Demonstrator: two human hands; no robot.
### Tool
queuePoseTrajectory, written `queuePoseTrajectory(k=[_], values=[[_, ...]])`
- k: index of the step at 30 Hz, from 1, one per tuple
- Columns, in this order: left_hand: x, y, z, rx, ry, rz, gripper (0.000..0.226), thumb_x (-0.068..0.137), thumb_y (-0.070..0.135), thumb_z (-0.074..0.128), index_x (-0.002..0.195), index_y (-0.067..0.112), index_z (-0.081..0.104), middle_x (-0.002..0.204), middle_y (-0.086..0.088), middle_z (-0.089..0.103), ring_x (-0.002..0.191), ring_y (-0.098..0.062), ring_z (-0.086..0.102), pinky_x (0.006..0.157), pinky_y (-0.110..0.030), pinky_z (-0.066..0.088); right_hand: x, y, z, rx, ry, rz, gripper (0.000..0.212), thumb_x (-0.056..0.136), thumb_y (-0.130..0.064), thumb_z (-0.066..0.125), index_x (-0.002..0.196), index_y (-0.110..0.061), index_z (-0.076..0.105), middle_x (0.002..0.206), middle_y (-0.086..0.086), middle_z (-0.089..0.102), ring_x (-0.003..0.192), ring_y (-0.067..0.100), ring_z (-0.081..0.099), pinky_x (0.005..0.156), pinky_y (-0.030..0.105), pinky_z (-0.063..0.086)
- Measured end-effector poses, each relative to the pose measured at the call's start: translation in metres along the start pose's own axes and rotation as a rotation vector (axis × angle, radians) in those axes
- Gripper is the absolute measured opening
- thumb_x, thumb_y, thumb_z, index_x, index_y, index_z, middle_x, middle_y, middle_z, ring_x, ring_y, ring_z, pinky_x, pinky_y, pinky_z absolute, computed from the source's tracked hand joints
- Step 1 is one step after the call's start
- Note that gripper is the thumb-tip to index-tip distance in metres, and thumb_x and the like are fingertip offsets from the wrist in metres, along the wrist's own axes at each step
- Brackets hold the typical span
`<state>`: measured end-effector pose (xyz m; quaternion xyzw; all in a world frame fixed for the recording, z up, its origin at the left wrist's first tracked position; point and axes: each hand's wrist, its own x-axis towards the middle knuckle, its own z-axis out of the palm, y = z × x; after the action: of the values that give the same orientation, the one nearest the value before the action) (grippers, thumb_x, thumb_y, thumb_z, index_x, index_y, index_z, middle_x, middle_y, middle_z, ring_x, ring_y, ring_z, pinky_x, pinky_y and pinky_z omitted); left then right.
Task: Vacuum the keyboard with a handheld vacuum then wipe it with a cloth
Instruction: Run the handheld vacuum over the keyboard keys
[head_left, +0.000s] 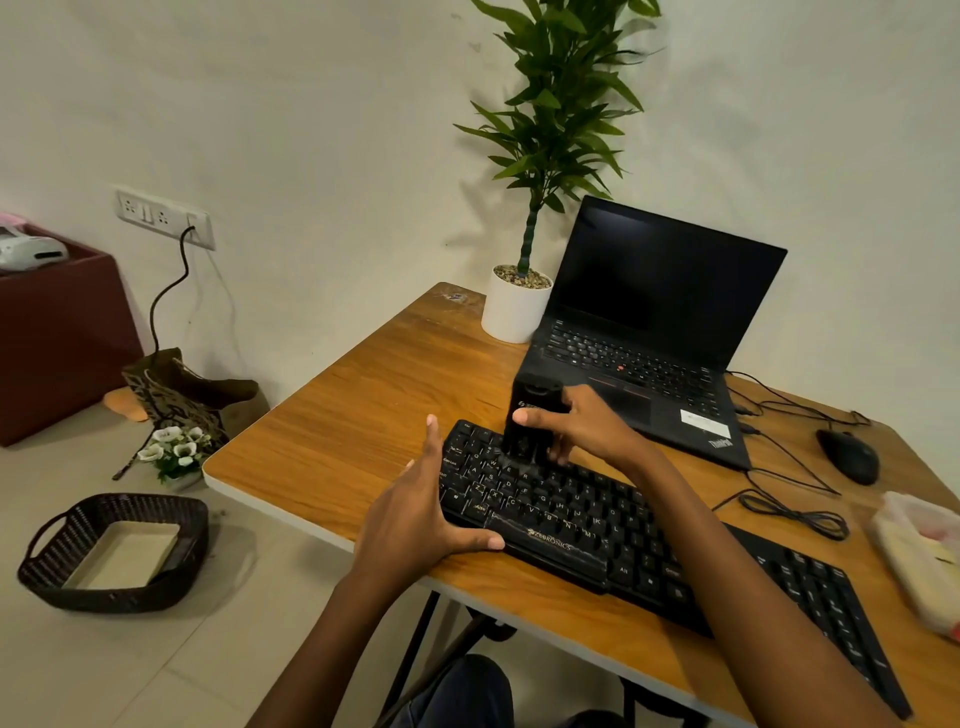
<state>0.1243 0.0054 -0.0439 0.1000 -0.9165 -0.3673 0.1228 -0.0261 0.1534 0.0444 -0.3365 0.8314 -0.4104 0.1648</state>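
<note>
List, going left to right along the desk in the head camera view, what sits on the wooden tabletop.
Left hand → handheld vacuum in the right hand → laptop → mouse → plastic bag at the right edge.

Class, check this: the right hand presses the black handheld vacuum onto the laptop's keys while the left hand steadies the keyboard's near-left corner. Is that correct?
One detail is wrong. The head view shows the right hand holding the handheld vacuum on the separate black keyboard, not on the laptop behind it. The left hand does steady the keyboard's near-left corner.
</note>
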Motion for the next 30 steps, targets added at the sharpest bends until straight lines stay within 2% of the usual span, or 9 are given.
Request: queuePoseTrajectory(k=[3, 6, 10, 12, 14, 18, 22, 26, 30], values=[[0.001, -0.001, 0.001, -0.009, -0.005, 0.005, 0.137, 0.031, 0.091, 0.050, 0.125, 0.045, -0.040, 0.155, 0.002, 0.024, 0.140, -0.020, 0.028, 0.107, -0.045, 0.037, -0.006, 0.004, -0.003, -0.011, 0.085, -0.016, 0.028, 0.083, -0.031, 0.066, 0.092, -0.006, 0.059, 0.076, 0.006, 0.065, 0.053, 0.015, 0.061, 0.048, 0.025, 0.049], [0.001, -0.003, 0.002, -0.006, -0.002, 0.011, 0.136, 0.031, 0.093, 0.048, 0.122, 0.047, -0.043, 0.155, 0.003, 0.025, 0.140, -0.020, 0.029, 0.106, -0.044, 0.038, -0.012, 0.009, -0.006, 0.030, 0.020, 0.001, 0.021, 0.083, -0.029, 0.066, 0.092, -0.011, 0.059, 0.079, 0.006, 0.068, 0.056, 0.017, 0.062, 0.049, 0.025, 0.051], [-0.001, -0.002, 0.001, -0.003, 0.005, 0.002, 0.137, 0.032, 0.090, 0.051, 0.125, 0.045, -0.040, 0.155, 0.004, 0.024, 0.140, -0.019, 0.029, 0.107, -0.044, 0.038, -0.015, 0.014, -0.007, 0.007, 0.131, -0.002, 0.032, 0.081, -0.036, 0.067, 0.097, -0.009, 0.058, 0.085, 0.014, 0.068, 0.057, 0.019, 0.063, 0.052, 0.029, 0.053], [0.000, 0.000, 0.001, -0.002, 0.007, 0.000, 0.137, 0.033, 0.088, 0.052, 0.126, 0.043, -0.039, 0.155, 0.004, 0.024, 0.140, -0.018, 0.028, 0.107, -0.044, 0.038, -0.019, 0.014, -0.007, 0.013, 0.095, -0.002, 0.030, 0.081, -0.035, 0.066, 0.097, -0.010, 0.059, 0.086, 0.013, 0.069, 0.059, 0.020, 0.063, 0.052, 0.028, 0.053], [0.000, 0.000, 0.001, -0.007, 0.008, -0.002, 0.137, 0.033, 0.087, 0.053, 0.126, 0.044, -0.039, 0.155, 0.003, 0.024, 0.140, -0.019, 0.029, 0.106, -0.044, 0.038, -0.022, 0.012, -0.011, 0.012, 0.045, 0.017, 0.026, 0.082, -0.032, 0.066, 0.095, -0.010, 0.059, 0.083, 0.011, 0.069, 0.057, 0.018, 0.063, 0.050, 0.026, 0.052], [-0.001, 0.001, 0.000, 0.004, 0.010, -0.004, 0.137, 0.034, 0.087, 0.053, 0.124, 0.045, -0.040, 0.155, 0.003, 0.024, 0.139, -0.019, 0.030, 0.105, -0.043, 0.039, -0.025, 0.014, -0.013, -0.046, 0.154, 0.018, 0.022, 0.082, -0.037, 0.065, 0.087, -0.017, 0.057, 0.076, 0.007, 0.066, 0.051, 0.013, 0.060, 0.051, 0.028, 0.051], [-0.003, 0.002, -0.001, 0.001, 0.017, -0.003, 0.137, 0.034, 0.085, 0.055, 0.127, 0.043, -0.038, 0.154, 0.003, 0.026, 0.139, -0.019, 0.031, 0.105, -0.042, 0.040, -0.034, 0.017, -0.017, -0.026, 0.090, 0.051, 0.026, 0.082, -0.038, 0.064, 0.093, -0.015, 0.059, 0.081, 0.008, 0.068, 0.055, 0.015, 0.061, 0.054, 0.029, 0.050], [-0.002, 0.003, -0.001, 0.011, 0.011, -0.011, 0.138, 0.036, 0.083, 0.057, 0.128, 0.041, -0.037, 0.155, 0.001, 0.024, 0.139, -0.021, 0.030, 0.105, -0.042, 0.040, -0.045, 0.027, -0.024, -0.045, 0.217, 0.086, 0.033, 0.080, -0.043, 0.065, 0.096, -0.015, 0.058, 0.083, 0.012, 0.070, 0.059, 0.020, 0.064, 0.058, 0.035, 0.053], [-0.003, 0.003, -0.001, -0.004, 0.014, -0.006, 0.138, 0.035, 0.084, 0.056, 0.127, 0.042, -0.037, 0.155, 0.002, 0.023, 0.139, -0.021, 0.029, 0.105, -0.042, 0.040, -0.059, 0.030, -0.033, 0.010, 0.162, 0.119, 0.038, 0.080, -0.043, 0.064, 0.101, -0.012, 0.059, 0.089, 0.012, 0.070, 0.063, 0.021, 0.064, 0.057, 0.030, 0.051]])
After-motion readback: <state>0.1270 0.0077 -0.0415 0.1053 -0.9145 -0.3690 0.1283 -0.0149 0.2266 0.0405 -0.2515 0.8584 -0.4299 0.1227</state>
